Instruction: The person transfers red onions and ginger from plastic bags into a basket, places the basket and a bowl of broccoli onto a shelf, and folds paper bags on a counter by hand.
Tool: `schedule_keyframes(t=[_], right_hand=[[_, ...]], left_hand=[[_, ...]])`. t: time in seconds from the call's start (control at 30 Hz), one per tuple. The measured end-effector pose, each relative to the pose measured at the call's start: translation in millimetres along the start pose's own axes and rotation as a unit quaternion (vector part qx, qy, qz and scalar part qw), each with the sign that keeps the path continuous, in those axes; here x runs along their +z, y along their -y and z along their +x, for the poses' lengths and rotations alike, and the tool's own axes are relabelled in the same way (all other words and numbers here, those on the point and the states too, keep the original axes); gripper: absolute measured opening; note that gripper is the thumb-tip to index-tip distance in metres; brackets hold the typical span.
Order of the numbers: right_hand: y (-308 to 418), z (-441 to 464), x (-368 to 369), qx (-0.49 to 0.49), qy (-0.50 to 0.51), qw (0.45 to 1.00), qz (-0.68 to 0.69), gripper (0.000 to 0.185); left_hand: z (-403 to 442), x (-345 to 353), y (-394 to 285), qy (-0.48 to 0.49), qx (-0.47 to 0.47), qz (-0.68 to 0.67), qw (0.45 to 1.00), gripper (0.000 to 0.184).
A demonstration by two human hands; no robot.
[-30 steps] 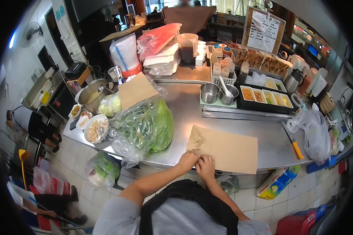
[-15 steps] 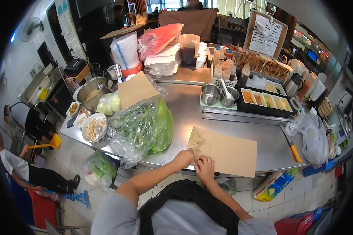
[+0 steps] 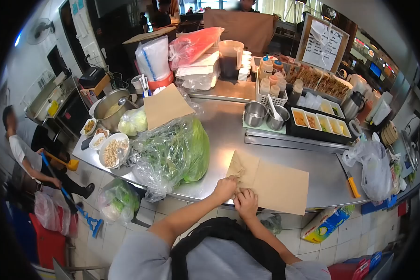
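A sheet of brown paper (image 3: 282, 184) lies on the steel counter in front of me, creased across and crumpled at its left end. My left hand (image 3: 225, 188) is closed on that crumpled end, knuckles up. Right beside it, my right hand (image 3: 246, 204) grips the near edge of the paper with bent fingers; its thumb side faces the left hand. What lies under the fingers is hidden. To the left of the hands is a clear plastic bag of leafy greens (image 3: 193, 154).
A knife with an orange handle (image 3: 353, 185) lies right of the paper, near a plastic bag (image 3: 371, 168). Steel cups (image 3: 255, 114) and a topping tray (image 3: 319, 130) stand behind. A bowl (image 3: 113, 151) is at left. A person with a blue-handled mop (image 3: 72, 198) stands on the floor.
My view has shifted slightly, so the counter sits a little further right. Both hands stay at the paper's left end. The person at left now stands more upright with the mop.
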State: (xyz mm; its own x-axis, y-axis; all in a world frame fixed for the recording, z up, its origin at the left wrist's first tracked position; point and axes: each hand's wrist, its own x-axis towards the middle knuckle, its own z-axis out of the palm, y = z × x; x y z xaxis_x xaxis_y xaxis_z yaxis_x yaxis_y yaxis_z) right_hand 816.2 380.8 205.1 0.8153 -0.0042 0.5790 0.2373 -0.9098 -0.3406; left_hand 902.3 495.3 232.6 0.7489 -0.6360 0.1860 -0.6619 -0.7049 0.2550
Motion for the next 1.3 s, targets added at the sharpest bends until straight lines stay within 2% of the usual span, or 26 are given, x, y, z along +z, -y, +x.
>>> schedule_keyframes(t=[0.07, 0.13, 0.2, 0.33, 0.4, 0.43, 0.5, 0.53, 0.6, 0.63, 0.7, 0.77, 0.83, 0.87, 0.9, 1.0, 1.03, 1.1, 1.13, 1.17, 1.2, 1.23, 1.27, 1.3], right_hand=[[-0.8, 2.4, 2.5, 0.0, -0.004, 1.0, -0.005, 0.014], [-2.7, 0.1, 3.1, 0.007, 0.019, 0.999, -0.026, 0.021], [-3.4, 0.4, 3.0, 0.021, 0.032, 0.999, 0.003, 0.024], [0.4, -2.4, 1.3, 0.037, 0.032, 0.999, 0.011, 0.025], [1.3, 2.3, -0.1, 0.05, -0.001, 0.999, 0.013, 0.024], [0.1, 5.0, 1.0, 0.051, -0.005, 0.999, 0.01, 0.024], [1.7, 1.5, 4.1, 0.046, -0.023, 0.999, -0.012, 0.019], [3.6, -2.9, 4.0, 0.052, -0.016, 0.998, -0.012, 0.019], [0.9, 1.5, 2.2, 0.048, -0.01, 0.999, 0.005, 0.019], [0.2, 0.2, 3.3, 0.045, -0.012, 0.999, 0.004, 0.019], [-1.9, -0.5, 9.5, 0.04, -0.019, 0.999, -0.007, 0.021], [-0.2, 6.0, 4.1, 0.049, -0.008, 0.999, -0.011, 0.022], [5.2, -0.3, 1.2, 0.057, 0.001, 0.998, -0.013, 0.023], [4.6, 1.6, 2.2, 0.06, 0.006, 0.998, -0.01, 0.023], [3.8, 3.6, 3.2, 0.064, 0.009, 0.998, -0.008, 0.022], [4.1, 5.9, 1.0, 0.061, 0.013, 0.998, -0.017, 0.023], [5.9, 5.7, 0.3, 0.063, 0.006, 0.998, -0.014, 0.022], [4.6, 9.1, -0.7, 0.074, 0.025, 0.997, 0.008, 0.024], [3.5, 12.8, -0.9, 0.088, 0.043, 0.995, 0.03, 0.026], [-0.6, 21.1, -0.8, 0.083, 0.04, 0.995, 0.029, 0.026], [-6.3, 31.5, 0.6, 0.125, 0.055, 0.989, 0.051, 0.028], [-10.8, 39.6, 1.3, 0.17, 0.071, 0.98, 0.072, 0.03], [-14.0, 48.8, -0.4, 0.169, 0.07, 0.98, 0.072, 0.03], [-17.5, 59.1, -2.7, 0.185, 0.111, 0.974, 0.074, 0.033]], left_hand=[[2.7, 1.1, -0.2, -0.071, -0.043, -0.053, 0.995, 0.013], [2.5, 3.3, 2.2, -0.005, -0.065, -0.044, 0.997, 0.036], [3.1, 2.3, 2.8, -0.048, -0.068, -0.061, 0.995, 0.026], [0.9, 5.3, 3.1, -0.067, -0.053, -0.084, 0.993, 0.026], [4.9, -5.2, -0.9, -0.113, 0.031, -0.091, 0.989, 0.009], [10.6, -3.2, 2.0, -0.115, 0.036, -0.09, 0.989, 0.009], [16.1, 7.3, 9.5, -0.022, 0.037, -0.046, 0.998, 0.009], [16.0, 14.8, 13.2, -0.014, 0.036, -0.05, 0.998, 0.009], [23.9, 21.4, 20.7, -0.069, -0.112, -0.12, 0.984, 0.011], [23.1, 18.6, 24.3, -0.072, -0.111, -0.119, 0.984, 0.011], [22.3, 12.1, 35.4, -0.136, -0.198, -0.227, 0.944, 0.016], [6.3, 5.8, 21.7, -0.147, -0.205, -0.262, 0.931, 0.019], [-2.9, -7.1, -0.6, -0.256, -0.141, -0.176, 0.94, 0.019], [-11.5, -0.2, 4.1, -0.221, -0.101, -0.134, 0.961, 0.02], [-15.6, 6.0, 12.4, -0.226, -0.096, -0.132, 0.96, 0.02], [-26.9, 17.9, 29.6, -0.154, -0.256, -0.199, 0.933, 0.026], [-27.8, 16.5, 28.1, -0.15, -0.259, -0.199, 0.933, 0.026], [-19.5, 9.6, 24.1, -0.211, -0.277, -0.241, 0.906, 0.015], [-18.1, 4.7, 21.4, -0.174, -0.294, -0.233, 0.91, 0.025], [-11.3, -9.7, 14.5, -0.18, -0.293, -0.233, 0.91, 0.025], [-4.2, -23.5, 7.7, -0.264, -0.171, -0.057, 0.947, 0.029], [2.3, -31.9, 2.8, -0.331, -0.038, 0.122, 0.935, 0.034], [9.8, -31.8, 0.8, -0.332, -0.038, 0.124, 0.934, 0.034], [19.1, -32.5, -1.0, -0.288, 0.038, 0.135, 0.947, 0.04]])
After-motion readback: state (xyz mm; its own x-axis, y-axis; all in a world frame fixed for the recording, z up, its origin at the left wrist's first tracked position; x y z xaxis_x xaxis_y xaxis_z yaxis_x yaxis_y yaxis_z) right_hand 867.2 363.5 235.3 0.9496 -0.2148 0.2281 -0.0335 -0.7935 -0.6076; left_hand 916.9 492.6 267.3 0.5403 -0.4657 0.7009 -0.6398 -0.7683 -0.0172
